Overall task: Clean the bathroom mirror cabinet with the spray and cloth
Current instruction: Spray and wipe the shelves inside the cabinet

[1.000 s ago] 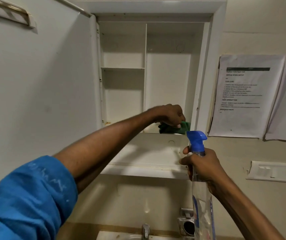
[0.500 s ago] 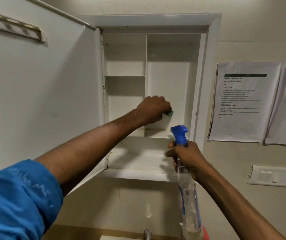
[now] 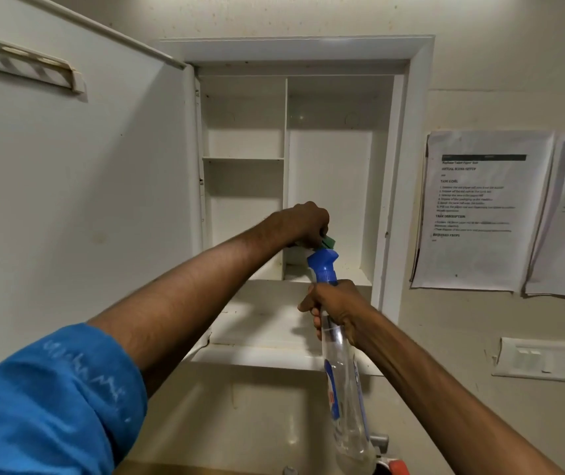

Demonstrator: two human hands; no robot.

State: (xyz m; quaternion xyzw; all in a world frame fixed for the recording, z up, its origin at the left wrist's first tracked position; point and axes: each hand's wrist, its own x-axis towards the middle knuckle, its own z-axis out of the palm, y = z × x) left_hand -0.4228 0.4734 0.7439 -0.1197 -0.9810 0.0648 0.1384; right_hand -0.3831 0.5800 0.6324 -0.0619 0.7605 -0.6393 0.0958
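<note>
The white mirror cabinet (image 3: 329, 159) stands open on the wall, its door (image 3: 79, 186) swung out to the left. Inside are a left side with one shelf and a taller right compartment. My left hand (image 3: 303, 224) reaches into the lower part of the right compartment, near the divider, and grips a green cloth (image 3: 328, 242), of which only a corner shows. My right hand (image 3: 337, 306) holds a clear spray bottle (image 3: 344, 389) by the neck, just below the cabinet opening. Its blue trigger head (image 3: 324, 265) points up and hides part of the cloth.
A white ledge (image 3: 267, 351) juts out under the cabinet. Printed paper sheets (image 3: 479, 210) hang on the wall to the right, above a switch and socket plate (image 3: 548, 359). A tap top (image 3: 289, 470) and a red object (image 3: 398, 467) show at the bottom edge.
My left hand with the cloth rose from the compartment floor up the back wall, then came slightly down again. The spray bottle stayed in my right hand; the view tilted upward.
</note>
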